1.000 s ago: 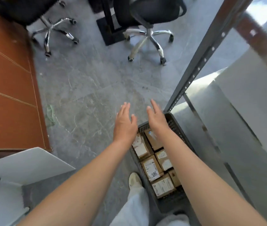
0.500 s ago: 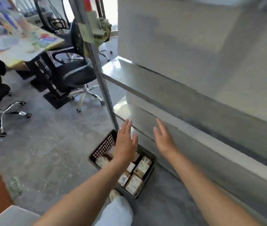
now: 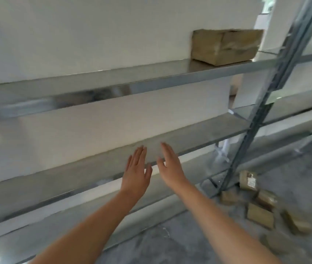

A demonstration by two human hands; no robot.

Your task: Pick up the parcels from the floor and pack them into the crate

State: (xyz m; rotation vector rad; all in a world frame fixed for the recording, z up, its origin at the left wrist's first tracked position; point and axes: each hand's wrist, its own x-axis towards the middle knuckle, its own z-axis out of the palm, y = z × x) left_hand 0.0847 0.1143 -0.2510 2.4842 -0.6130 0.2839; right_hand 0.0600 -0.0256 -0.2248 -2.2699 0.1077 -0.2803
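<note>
Head view: left grip (image 3: pixel 135 173) and right grip (image 3: pixel 170 168) hover empty, fingers straight, before the shelf (image 3: pixel 189 134). On the floor (image 3: pixel 294 187) at right lie the parcels (image 3: pixel 259 218); crate unseen. Next, likely: stoop, grasp one.

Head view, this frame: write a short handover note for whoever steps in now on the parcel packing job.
Left hand: open, fingers straight, holding nothing.
Right hand: the same, beside it. Both are raised in front of the grey metal shelf rack.
Small brown cardboard parcels: at least five lie scattered on the grey floor at lower right, by the rack's upright post.
Crate: out of view, so what is already packed cannot be told.
Left: pick up those floor parcels and pack them.
A larger brown cardboard box sits on an upper shelf.
</note>
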